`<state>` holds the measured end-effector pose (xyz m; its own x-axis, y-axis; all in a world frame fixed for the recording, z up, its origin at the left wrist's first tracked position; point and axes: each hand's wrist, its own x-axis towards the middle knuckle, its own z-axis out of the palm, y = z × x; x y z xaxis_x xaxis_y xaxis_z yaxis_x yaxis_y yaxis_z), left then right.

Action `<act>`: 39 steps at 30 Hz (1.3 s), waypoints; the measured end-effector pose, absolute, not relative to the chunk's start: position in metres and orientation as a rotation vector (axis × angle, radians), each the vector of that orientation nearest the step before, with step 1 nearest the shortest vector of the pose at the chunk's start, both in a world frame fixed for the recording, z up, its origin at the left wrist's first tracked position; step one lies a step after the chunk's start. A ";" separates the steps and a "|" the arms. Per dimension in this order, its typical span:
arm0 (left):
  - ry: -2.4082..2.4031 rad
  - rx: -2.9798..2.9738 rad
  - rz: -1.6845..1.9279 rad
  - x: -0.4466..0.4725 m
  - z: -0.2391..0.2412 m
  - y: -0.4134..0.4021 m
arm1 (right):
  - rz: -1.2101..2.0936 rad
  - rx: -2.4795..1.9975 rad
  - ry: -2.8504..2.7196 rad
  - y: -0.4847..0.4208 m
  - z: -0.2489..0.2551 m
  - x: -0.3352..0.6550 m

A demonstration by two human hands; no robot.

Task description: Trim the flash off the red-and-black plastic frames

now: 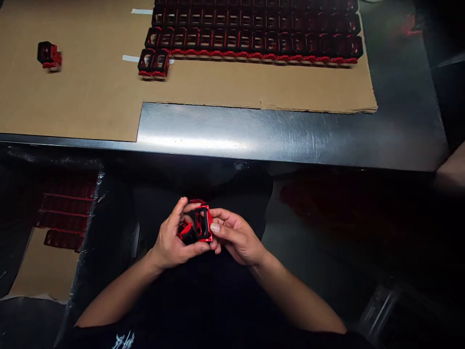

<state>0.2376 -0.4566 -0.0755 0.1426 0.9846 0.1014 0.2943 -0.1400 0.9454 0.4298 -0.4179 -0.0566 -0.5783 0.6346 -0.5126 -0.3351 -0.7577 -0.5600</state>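
Observation:
A red-and-black rectangular frame-shaped plastic part (204,223) is held between my two hands, low in front of my body. My left hand (170,242) curls round its left side, with the thumb at the lower edge and fingers along the top. Within that same palm lies a second red-and-black piece (186,232), partly covered by the fingers. My right hand (238,236) pinches the right edge of the frame-shaped part, thumb on the near face. Some of its fingers are hidden behind the part.
Ahead stands a metal table (225,131) covered partly by cardboard (90,102). Rows of similar red-and-black parts (254,43) fill its far side; a single part (49,55) sits at left. Lower left, a plastic-lined box (85,232) contains more parts. Another person's arm (452,169) shows at right.

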 end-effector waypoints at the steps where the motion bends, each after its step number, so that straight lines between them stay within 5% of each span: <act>1: 1.275 1.619 1.033 0.237 -0.079 -0.457 | 2.275 -1.010 -0.638 -0.418 -0.055 0.430; 12: 0.754 0.928 0.932 0.233 -0.076 -0.450 | 0.979 -0.883 -2.147 -0.412 -0.036 0.443; 26: 1.222 1.993 1.083 0.243 -0.075 -0.457 | 2.139 -1.221 -1.118 -0.416 -0.035 0.432; 39: 1.095 2.228 1.294 0.244 -0.069 -0.449 | 1.903 -1.426 -1.485 -0.413 -0.018 0.441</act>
